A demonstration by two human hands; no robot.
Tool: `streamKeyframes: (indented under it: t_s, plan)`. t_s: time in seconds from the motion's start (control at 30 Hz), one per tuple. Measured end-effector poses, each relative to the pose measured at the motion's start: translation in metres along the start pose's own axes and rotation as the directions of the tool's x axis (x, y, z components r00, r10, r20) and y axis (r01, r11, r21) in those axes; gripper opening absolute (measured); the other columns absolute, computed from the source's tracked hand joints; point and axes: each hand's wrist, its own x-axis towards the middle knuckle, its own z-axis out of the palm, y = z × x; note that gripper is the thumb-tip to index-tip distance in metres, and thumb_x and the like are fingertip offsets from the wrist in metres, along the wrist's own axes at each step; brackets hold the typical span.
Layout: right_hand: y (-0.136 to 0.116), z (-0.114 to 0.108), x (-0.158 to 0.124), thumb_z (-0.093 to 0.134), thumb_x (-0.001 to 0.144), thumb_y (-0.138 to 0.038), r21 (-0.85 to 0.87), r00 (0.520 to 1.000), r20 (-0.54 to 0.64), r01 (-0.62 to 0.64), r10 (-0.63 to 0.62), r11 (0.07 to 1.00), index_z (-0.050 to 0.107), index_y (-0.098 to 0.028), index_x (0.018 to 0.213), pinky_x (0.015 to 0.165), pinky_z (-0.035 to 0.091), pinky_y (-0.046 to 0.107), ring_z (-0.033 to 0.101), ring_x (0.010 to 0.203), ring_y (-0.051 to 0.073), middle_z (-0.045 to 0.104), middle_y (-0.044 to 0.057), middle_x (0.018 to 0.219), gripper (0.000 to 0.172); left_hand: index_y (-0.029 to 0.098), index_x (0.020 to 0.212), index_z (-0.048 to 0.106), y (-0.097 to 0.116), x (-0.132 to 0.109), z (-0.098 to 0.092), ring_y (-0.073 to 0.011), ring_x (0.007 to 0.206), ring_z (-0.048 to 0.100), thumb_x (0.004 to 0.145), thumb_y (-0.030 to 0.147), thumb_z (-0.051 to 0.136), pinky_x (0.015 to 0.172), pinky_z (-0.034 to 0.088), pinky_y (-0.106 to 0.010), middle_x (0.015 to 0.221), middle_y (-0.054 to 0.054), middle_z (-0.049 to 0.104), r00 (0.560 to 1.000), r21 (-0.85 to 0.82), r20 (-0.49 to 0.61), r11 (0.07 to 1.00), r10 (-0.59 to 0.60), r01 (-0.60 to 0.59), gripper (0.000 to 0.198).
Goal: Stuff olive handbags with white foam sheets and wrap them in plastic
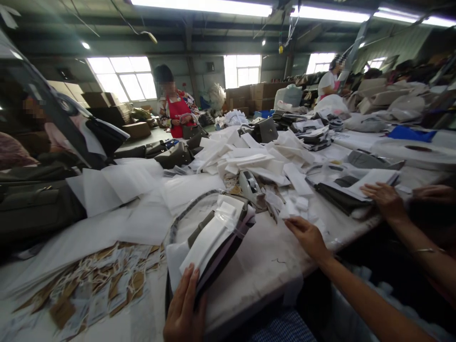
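Observation:
My left hand (182, 308) lies flat, fingers stretched out, on the near end of a dark handbag (217, 237) that has white paper folded around it and lies on the white-covered table (263, 266). My right hand (309, 236) reaches forward over the table, its fingers extended and open, its fingertips beside a scatter of small white paper pieces (297, 206). Nothing shows in its grasp. A grey bag (251, 186) stands just beyond those pieces.
A co-worker's hand (386, 199) rests on a paper-wrapped dark bag (351, 187) at the right. A heap of white paper sheets (249, 156) fills the middle of the table. Tags with strings (99, 280) lie at the near left. Dark bags (32, 204) sit left. Several people stand farther off.

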Motion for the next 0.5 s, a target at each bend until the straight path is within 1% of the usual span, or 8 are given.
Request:
streamKeyframes:
  t_s: [0.07, 0.1, 0.17, 0.23, 0.3, 0.37, 0.43, 0.5]
  plan:
    - [-0.022, 0.009, -0.019, 0.065, 0.083, -0.057, 0.14, 0.988, 0.144, 0.042, -0.063, 0.989, 0.073, -0.019, 0.091, 0.08, 0.057, 0.033, 0.07, 0.088, 0.023, 0.074, 0.008, 0.091, 0.039, 0.025, 0.147, 0.045, -0.001, 0.0, 0.001, -0.0169, 0.124, 0.059, 0.09, 0.02, 0.065, 0.112, 0.038, -0.024, 0.14, -0.004, 0.059, 0.999, -0.007, -0.008, 0.999, -0.035, 0.035, 0.06]
    - [-0.034, 0.016, -0.026, 0.065, 0.084, -0.056, 0.216, 0.966, 0.247, 0.024, -0.078, 0.976, 0.072, -0.019, 0.092, 0.076, 0.057, 0.032, 0.07, 0.082, 0.022, 0.074, 0.007, 0.085, 0.038, 0.025, 0.147, 0.045, 0.0, 0.001, 0.001, -0.0167, 0.125, 0.058, 0.091, 0.02, 0.065, 0.112, 0.038, -0.024, 0.141, -0.004, 0.059, 0.999, -0.007, -0.014, 0.999, -0.052, 0.052, 0.06]
    - [-0.053, 0.036, -0.031, 0.061, 0.087, -0.057, 0.298, 0.893, 0.447, -0.086, -0.06, 0.951, 0.07, -0.017, 0.095, 0.063, 0.057, 0.029, 0.069, 0.066, 0.018, 0.072, 0.005, 0.077, 0.041, 0.025, 0.147, 0.045, 0.0, 0.003, 0.002, -0.0168, 0.126, 0.058, 0.091, 0.019, 0.065, 0.112, 0.038, -0.025, 0.141, -0.004, 0.058, 0.997, 0.0, -0.024, 0.997, -0.077, 0.077, 0.06]
    - [-0.065, 0.064, -0.024, 0.055, 0.087, -0.061, 0.274, 0.832, 0.555, -0.173, -0.009, 0.946, 0.066, -0.016, 0.098, 0.048, 0.053, 0.027, 0.065, 0.051, 0.016, 0.072, 0.005, 0.077, 0.047, 0.026, 0.147, 0.044, 0.001, 0.004, 0.001, -0.0179, 0.125, 0.058, 0.09, 0.02, 0.065, 0.11, 0.041, -0.027, 0.141, -0.004, 0.058, 0.996, 0.011, -0.031, 0.996, -0.089, 0.09, 0.061]
    - [-0.071, 0.098, -0.01, 0.052, 0.087, -0.06, 0.213, 0.824, 0.566, -0.179, 0.028, 0.96, 0.063, -0.016, 0.097, 0.039, 0.046, 0.025, 0.059, 0.043, 0.014, 0.072, 0.005, 0.076, 0.047, 0.028, 0.148, 0.043, 0.0, 0.004, 0.0, -0.0195, 0.124, 0.059, 0.09, 0.02, 0.066, 0.108, 0.045, -0.029, 0.141, -0.004, 0.059, 0.995, 0.018, -0.032, 0.995, -0.098, 0.099, 0.063]
    - [-0.073, 0.132, 0.006, 0.053, 0.088, -0.053, 0.161, 0.848, 0.529, -0.141, 0.035, 0.977, 0.063, -0.015, 0.091, 0.039, 0.045, 0.025, 0.058, 0.043, 0.015, 0.069, 0.004, 0.068, 0.04, 0.029, 0.148, 0.041, 0.0, 0.004, -0.001, -0.0209, 0.123, 0.06, 0.089, 0.019, 0.066, 0.105, 0.048, -0.031, 0.14, -0.004, 0.059, 0.994, 0.024, -0.026, 0.994, -0.11, 0.111, 0.065]
    - [-0.075, 0.16, 0.021, 0.054, 0.089, -0.042, 0.123, 0.873, 0.487, -0.079, 0.009, 0.989, 0.064, -0.015, 0.088, 0.047, 0.049, 0.026, 0.063, 0.054, 0.018, 0.068, 0.005, 0.066, 0.029, 0.03, 0.149, 0.039, -0.001, 0.003, -0.002, -0.0215, 0.124, 0.06, 0.089, 0.018, 0.065, 0.103, 0.05, -0.031, 0.14, -0.004, 0.059, 0.992, 0.034, -0.015, 0.992, -0.124, 0.124, 0.066]
    - [-0.076, 0.178, 0.03, 0.056, 0.088, -0.031, 0.083, 0.886, 0.462, 0.01, -0.048, 0.996, 0.067, -0.016, 0.094, 0.061, 0.055, 0.03, 0.068, 0.072, 0.023, 0.072, 0.007, 0.076, 0.019, 0.03, 0.15, 0.039, -0.002, 0.003, -0.003, -0.0215, 0.124, 0.06, 0.09, 0.018, 0.065, 0.102, 0.05, -0.031, 0.14, -0.005, 0.059, 0.991, 0.047, -0.014, 0.99, -0.136, 0.136, 0.066]
